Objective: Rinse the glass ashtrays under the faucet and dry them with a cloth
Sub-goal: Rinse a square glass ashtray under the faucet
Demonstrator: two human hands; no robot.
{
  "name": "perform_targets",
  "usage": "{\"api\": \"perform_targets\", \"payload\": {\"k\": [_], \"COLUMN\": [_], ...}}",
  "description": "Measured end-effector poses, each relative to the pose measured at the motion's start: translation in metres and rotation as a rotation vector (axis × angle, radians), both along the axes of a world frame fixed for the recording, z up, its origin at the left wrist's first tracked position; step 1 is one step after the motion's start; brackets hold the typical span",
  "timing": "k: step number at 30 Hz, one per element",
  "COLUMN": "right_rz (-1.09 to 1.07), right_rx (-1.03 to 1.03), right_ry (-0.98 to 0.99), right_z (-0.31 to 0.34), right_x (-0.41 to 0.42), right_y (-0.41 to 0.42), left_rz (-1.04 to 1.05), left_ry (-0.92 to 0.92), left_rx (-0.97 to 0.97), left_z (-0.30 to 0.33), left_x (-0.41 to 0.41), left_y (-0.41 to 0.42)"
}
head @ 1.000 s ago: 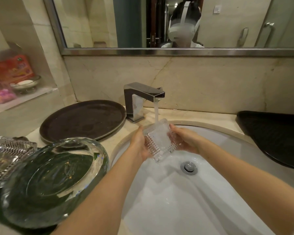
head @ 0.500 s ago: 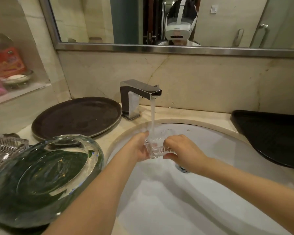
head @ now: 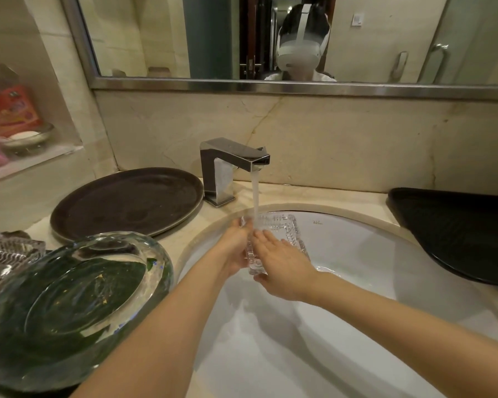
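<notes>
Left grip (head: 236, 248) clasps square ashtray (head: 282, 234), right grip (head: 282, 265) flat; round ashtray (head: 69, 305) beside sink (head: 357, 254).

left hand (head: 236, 248) grips square ashtray (head: 282, 231) | right hand (head: 282, 268) flat on it | faucet (head: 230, 162) running

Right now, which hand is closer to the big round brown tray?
Left. The left hand grips the square glass ashtray on the side toward the round brown tray. The right hand lies flat on the ashtray, farther from the tray.
</notes>
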State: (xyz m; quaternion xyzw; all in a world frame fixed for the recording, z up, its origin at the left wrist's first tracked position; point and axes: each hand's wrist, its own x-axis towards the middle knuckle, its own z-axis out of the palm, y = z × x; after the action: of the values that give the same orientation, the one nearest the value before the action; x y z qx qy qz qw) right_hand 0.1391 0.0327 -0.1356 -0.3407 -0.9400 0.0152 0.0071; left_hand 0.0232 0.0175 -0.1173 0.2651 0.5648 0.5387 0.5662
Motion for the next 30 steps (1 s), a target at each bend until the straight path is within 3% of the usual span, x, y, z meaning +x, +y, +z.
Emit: {"api": "perform_targets", "payload": {"k": [9,13,15,17,19,20,22,24,27,30], "right_rz": [0.233,0.394,0.374,0.259,0.0,-0.162,-0.42,-0.496,-0.531,-0.555], "right_rx": [0.116,0.46,0.452,0.349,0.157,-0.067,-0.72,-1.125,-1.17,-1.086], "right_ry": [0.206,0.263,0.29,0.41,0.61,0.693,0.874,1.027,1.2,1.238], "right_z": [0.001,0.003,0.001,0.001,-0.001,0.003,0.01,0.016,0.018,0.015], "right_x": [0.026,0.043,0.055,0.061,0.058,0.054,0.043,0.035,0.026,0.026], "right_y": [0.0,0.016,0.023,0.023,0.022,0.018,0.014,0.013,0.01,0.007], "left_rz": [0.138,0.143,0.154,0.171,0.169,0.169,0.172,0.138,0.051,-0.019], "left_ry": [0.145,0.22,0.25,0.268,0.275,0.277,0.257,0.236,0.282,0.669], "left_rx": [0.068,0.089,0.109,0.131,0.129,0.134,0.143,0.148,0.142,0.109], "left_z": [0.001,0.0,0.0,0.001,0.001,0.001,0.002,0.002,0.003,-0.006], "left_x": [0.0,0.001,-0.001,0.0,0.0,0.0,0.002,0.001,0.004,0.004], "left_y": [0.004,0.002,0.002,0.001,0.003,0.004,0.002,0.002,-0.002,0.0]}}
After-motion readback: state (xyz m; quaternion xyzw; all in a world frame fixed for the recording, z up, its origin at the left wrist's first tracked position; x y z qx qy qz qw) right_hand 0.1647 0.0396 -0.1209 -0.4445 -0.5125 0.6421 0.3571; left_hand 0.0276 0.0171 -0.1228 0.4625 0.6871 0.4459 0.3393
